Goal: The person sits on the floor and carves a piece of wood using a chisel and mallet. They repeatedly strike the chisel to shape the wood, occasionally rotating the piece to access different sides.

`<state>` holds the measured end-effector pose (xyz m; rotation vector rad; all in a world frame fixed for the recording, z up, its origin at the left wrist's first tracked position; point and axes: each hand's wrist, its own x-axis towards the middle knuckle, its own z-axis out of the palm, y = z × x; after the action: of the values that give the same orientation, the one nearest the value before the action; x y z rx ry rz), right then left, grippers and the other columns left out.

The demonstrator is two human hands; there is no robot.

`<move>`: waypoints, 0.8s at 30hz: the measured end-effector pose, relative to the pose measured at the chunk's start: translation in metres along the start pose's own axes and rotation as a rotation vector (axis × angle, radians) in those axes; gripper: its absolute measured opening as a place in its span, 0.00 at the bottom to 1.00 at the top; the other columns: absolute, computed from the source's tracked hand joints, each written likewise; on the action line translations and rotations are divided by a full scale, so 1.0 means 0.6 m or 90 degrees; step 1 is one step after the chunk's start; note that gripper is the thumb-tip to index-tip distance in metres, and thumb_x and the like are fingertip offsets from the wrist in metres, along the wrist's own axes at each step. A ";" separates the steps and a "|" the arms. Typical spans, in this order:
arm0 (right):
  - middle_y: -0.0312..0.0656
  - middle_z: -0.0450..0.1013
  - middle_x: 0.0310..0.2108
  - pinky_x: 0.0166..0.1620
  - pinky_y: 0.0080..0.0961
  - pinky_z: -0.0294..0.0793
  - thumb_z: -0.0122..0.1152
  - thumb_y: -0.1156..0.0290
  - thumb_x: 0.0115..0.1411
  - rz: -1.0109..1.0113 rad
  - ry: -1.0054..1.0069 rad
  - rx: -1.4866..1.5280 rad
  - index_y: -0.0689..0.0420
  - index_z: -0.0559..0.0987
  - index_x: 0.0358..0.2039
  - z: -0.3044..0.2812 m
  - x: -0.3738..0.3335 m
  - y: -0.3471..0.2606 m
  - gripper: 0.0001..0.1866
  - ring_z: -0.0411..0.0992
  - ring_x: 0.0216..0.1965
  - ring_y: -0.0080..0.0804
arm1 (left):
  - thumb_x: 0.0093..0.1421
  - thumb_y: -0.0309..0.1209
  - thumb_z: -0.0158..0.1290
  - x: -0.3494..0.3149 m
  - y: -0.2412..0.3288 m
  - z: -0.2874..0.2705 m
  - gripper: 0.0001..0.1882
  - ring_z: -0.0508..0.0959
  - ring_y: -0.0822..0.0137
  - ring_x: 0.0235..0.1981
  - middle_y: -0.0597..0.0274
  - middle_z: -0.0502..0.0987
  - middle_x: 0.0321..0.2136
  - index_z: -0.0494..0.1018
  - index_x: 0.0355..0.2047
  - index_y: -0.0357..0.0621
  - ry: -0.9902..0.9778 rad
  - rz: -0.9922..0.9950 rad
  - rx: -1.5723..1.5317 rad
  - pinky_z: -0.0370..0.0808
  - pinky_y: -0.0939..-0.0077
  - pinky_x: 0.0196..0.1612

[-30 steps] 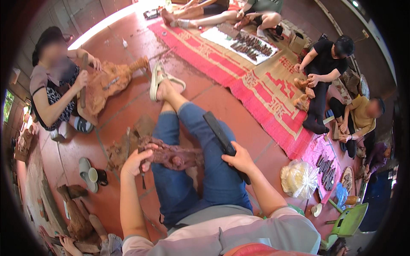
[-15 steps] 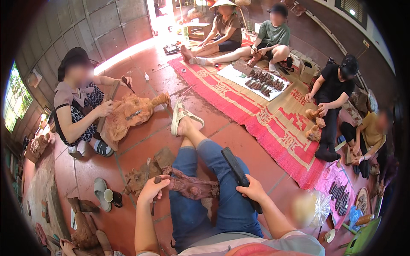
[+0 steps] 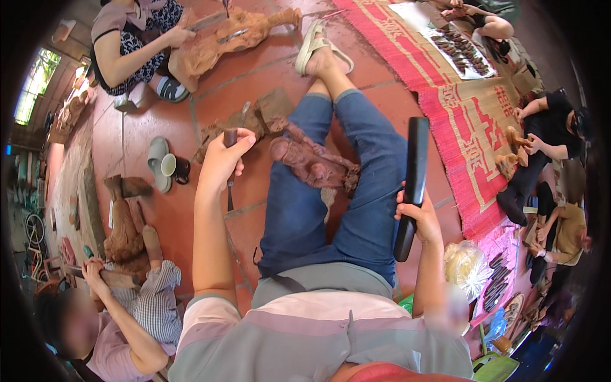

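A reddish-brown carved wooden figure (image 3: pixel 312 162) rests across my thighs. To its left, my left hand (image 3: pixel 221 159) is closed around a chisel (image 3: pixel 230 198), its thin dark blade pointing down toward the tiles. The hand and chisel are apart from the carving. My right hand (image 3: pixel 420 219) grips a long, flat black bar (image 3: pixel 415 156) near its lower end, held nearly upright beside my right thigh. Just beyond the carving lies a rough brown wood block (image 3: pixel 275 105), with another slim tool (image 3: pixel 245 114) near its left part.
Left of me are a grey slipper (image 3: pixel 157 159) and a dark cup (image 3: pixel 178 169). Co-workers handle a large carving (image 3: pixel 223 41) at far left and a wooden piece (image 3: pixel 127 277) at near left. A red patterned mat (image 3: pixel 445 140) and a plastic bag (image 3: pixel 466 270) lie right.
The view has tilted downward, bringing a near-left co-worker into sight. My left hand has moved away from the carving with the chisel; the black bar has swung from slanted to nearly upright.
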<state>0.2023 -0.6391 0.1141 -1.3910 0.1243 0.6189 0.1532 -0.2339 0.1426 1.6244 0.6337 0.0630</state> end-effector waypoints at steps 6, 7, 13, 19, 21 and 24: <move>0.46 0.73 0.39 0.30 0.21 0.71 0.56 0.84 0.44 -0.018 0.028 -0.034 0.60 0.62 0.54 -0.016 -0.016 0.004 0.33 0.71 0.27 0.23 | 0.57 0.41 0.59 0.006 -0.022 0.025 0.23 0.65 0.82 0.12 0.68 0.74 0.25 0.72 0.48 0.38 -0.074 -0.081 -0.007 0.61 0.85 0.13; 0.46 0.73 0.37 0.31 0.21 0.71 0.56 0.84 0.44 -0.013 0.031 -0.040 0.60 0.62 0.54 -0.015 -0.023 0.000 0.33 0.71 0.27 0.23 | 0.56 0.42 0.60 0.006 -0.023 0.034 0.28 0.65 0.81 0.11 0.68 0.74 0.25 0.70 0.52 0.38 -0.086 -0.070 -0.013 0.60 0.85 0.13; 0.38 0.70 0.25 0.24 0.20 0.68 0.63 0.81 0.47 -0.018 0.043 -0.072 0.58 0.67 0.49 -0.019 -0.025 0.005 0.27 0.68 0.19 0.22 | 0.55 0.40 0.61 0.024 -0.014 0.065 0.27 0.66 0.79 0.11 0.64 0.76 0.26 0.70 0.51 0.39 -0.194 -0.070 -0.043 0.61 0.84 0.13; 0.33 0.69 0.22 0.24 0.18 0.66 0.70 0.72 0.50 0.030 0.081 -0.163 0.60 0.70 0.46 0.000 -0.025 0.001 0.24 0.67 0.20 0.19 | 0.59 0.34 0.56 0.038 -0.011 0.039 0.14 0.65 0.80 0.10 0.62 0.77 0.31 0.73 0.42 0.39 0.001 -0.001 -0.052 0.62 0.86 0.11; 0.32 0.69 0.21 0.24 0.18 0.66 0.69 0.71 0.50 0.025 0.104 -0.220 0.60 0.71 0.43 0.003 -0.028 0.001 0.21 0.67 0.20 0.17 | 0.60 0.35 0.55 0.031 0.010 0.030 0.15 0.65 0.81 0.10 0.64 0.76 0.31 0.72 0.43 0.39 0.019 0.046 -0.065 0.61 0.87 0.11; 0.32 0.69 0.21 0.24 0.18 0.66 0.68 0.72 0.50 -0.001 0.095 -0.226 0.59 0.72 0.43 -0.005 -0.033 0.012 0.20 0.66 0.20 0.17 | 0.61 0.35 0.54 0.008 0.043 0.031 0.14 0.63 0.82 0.11 0.66 0.73 0.29 0.71 0.44 0.41 0.043 0.103 -0.031 0.60 0.88 0.12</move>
<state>0.1831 -0.6483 0.1157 -1.7809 0.1372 0.5517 0.1739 -0.2493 0.1616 1.6290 0.5479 0.2506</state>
